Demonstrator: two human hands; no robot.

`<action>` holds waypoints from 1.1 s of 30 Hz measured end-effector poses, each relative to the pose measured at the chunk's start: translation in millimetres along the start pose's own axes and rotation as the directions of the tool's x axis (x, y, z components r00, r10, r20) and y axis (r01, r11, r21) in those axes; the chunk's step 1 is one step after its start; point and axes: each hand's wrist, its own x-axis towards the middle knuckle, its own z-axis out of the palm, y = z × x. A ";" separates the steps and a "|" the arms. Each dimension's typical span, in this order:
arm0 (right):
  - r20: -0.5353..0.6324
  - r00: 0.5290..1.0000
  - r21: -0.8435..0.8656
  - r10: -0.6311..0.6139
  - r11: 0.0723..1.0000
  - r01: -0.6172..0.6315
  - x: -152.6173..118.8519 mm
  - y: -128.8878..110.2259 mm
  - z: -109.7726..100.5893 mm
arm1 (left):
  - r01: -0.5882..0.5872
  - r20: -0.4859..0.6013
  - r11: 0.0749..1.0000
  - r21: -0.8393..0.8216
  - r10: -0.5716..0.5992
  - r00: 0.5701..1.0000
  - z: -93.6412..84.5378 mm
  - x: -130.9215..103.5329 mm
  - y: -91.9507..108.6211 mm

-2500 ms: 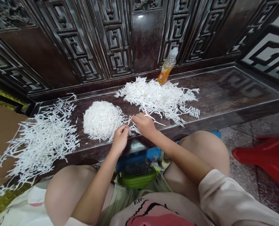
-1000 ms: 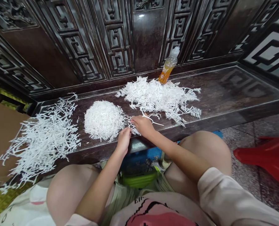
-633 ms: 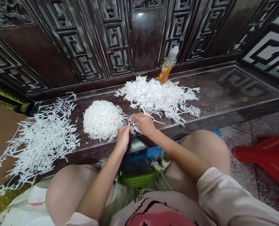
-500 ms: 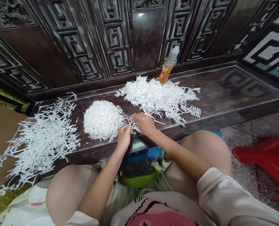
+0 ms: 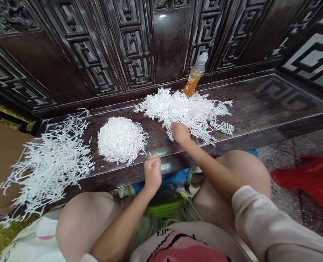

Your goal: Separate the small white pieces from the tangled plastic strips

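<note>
My left hand is closed in a loose fist at the bench's front edge, just right of a rounded heap of small white sprigs. Thin white tips show by its fingers, but what it holds is hidden. At the front left of a wider pile of white branched pieces, my right hand has its fingers curled against the strands; its fingertips are hidden. Far left lies a loose pile of longer white branched stems, partly hanging over the bench's front.
The dark wooden bench has a carved back. A bottle of orange drink stands behind the right pile. Cardboard is at the left, a red plastic stool at the right. My knees are close to the bench.
My hands have moved apart: the left one down and slightly right, the right one up and right to the pile. The branched piece with a long stem no longer shows in my right hand.
</note>
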 end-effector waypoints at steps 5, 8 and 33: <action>-0.027 0.991 0.188 -0.133 0.973 0.136 -6.7 -11.4 -11.2 | 0.419 0.141 0.841 -0.343 -0.395 0.908 -4.3 10.2 0.7; 0.006 0.975 0.259 -0.222 0.942 0.213 -25.0 -29.2 -5.6 | 0.550 0.110 0.656 -0.517 -0.586 0.803 -11.1 24.5 -4.7; 0.014 0.960 0.156 -0.281 0.949 0.276 -35.7 -38.8 -0.8 | 0.259 -0.171 0.964 -0.059 -0.266 0.949 -0.8 23.8 -7.8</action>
